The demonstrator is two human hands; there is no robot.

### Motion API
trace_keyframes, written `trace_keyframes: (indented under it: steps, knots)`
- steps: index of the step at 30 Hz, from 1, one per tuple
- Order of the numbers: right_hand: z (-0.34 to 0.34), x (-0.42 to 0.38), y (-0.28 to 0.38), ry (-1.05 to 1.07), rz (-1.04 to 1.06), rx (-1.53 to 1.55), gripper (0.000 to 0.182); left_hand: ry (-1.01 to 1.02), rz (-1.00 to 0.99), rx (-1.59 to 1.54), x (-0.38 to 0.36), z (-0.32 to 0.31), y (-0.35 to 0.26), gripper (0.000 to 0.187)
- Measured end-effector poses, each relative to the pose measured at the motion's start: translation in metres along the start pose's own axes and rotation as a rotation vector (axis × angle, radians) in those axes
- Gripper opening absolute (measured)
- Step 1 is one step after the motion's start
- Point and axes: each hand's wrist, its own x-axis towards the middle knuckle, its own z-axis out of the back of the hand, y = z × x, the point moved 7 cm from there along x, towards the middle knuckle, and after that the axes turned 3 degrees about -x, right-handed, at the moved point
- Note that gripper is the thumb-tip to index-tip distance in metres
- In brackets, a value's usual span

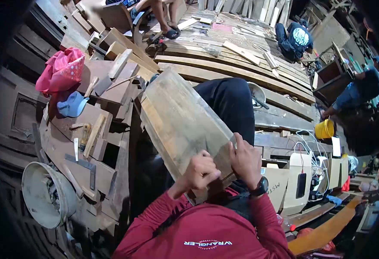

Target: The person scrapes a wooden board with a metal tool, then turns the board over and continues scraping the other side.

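At the centre of the frame a flat, rectangular wooden board (178,123) with a worn, streaky grain is propped on a dark-trousered knee (230,103), its lower edge clasped by the fisted left hand (200,170) and pinched by the right hand (244,160), beneath which a black wristwatch (260,187) is worn.

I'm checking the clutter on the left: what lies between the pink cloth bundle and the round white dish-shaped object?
In the head view, between the pink cloth bundle and the round white dish-shaped object lie a blue cap, stacked wood blocks and a metal square.
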Motion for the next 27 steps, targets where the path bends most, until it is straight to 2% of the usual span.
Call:
trace_keyframes:
  steps: [1,4,5,7,9,12,13,16,17,20,21,23,25,27]
  knots:
    - [-0.001,0.000,0.000,-0.005,0.005,0.005,0.038,0.037,0.028,0.002,-0.001,-0.008,-0.005,0.033]
    - [-0.001,-0.001,-0.002,-0.008,0.009,0.019,0.039,-0.045,0.032,0.207,-0.002,0.021,0.037,0.033]
    - [0.000,-0.001,-0.002,-0.001,0.005,0.023,0.039,-0.120,0.148,0.288,0.003,0.039,0.051,0.032]
    - [0.004,0.004,-0.001,0.001,-0.005,0.023,0.038,-0.117,0.111,0.152,0.005,0.034,0.044,0.031]
    - [0.003,0.002,-0.001,0.027,-0.008,0.015,0.039,0.024,0.098,0.055,0.006,0.010,0.014,0.030]
    - [0.003,0.000,0.000,0.010,-0.009,0.032,0.039,0.058,0.035,0.023,0.001,-0.019,-0.013,0.034]
    - [-0.002,-0.001,-0.004,0.028,-0.025,0.023,0.040,0.069,0.041,0.019,0.001,-0.014,-0.007,0.035]
    - [0.000,0.001,-0.004,0.033,-0.019,0.041,0.043,-0.086,0.086,0.160,0.006,0.016,0.023,0.035]
    - [0.004,0.002,-0.003,0.059,-0.045,0.072,0.038,-0.103,0.135,0.089,0.009,0.024,0.025,0.035]
    - [0.014,0.001,-0.013,-0.056,0.068,0.215,0.033,-0.026,0.123,0.065,0.004,0.022,0.018,0.031]
    - [0.037,0.004,-0.015,-0.085,0.029,0.307,0.028,0.014,0.124,0.075,0.002,0.017,0.016,0.032]
    - [0.118,0.006,-0.016,-0.308,0.061,0.466,0.026,0.015,0.116,0.099,-0.002,0.014,0.016,0.033]
    - [0.191,-0.017,-0.042,-0.586,0.125,0.239,0.024,-0.009,0.127,0.086,-0.005,0.014,0.017,0.035]
    - [0.249,-0.038,-0.047,-0.690,0.260,0.091,0.024,-0.005,0.149,0.067,-0.002,0.015,0.018,0.036]
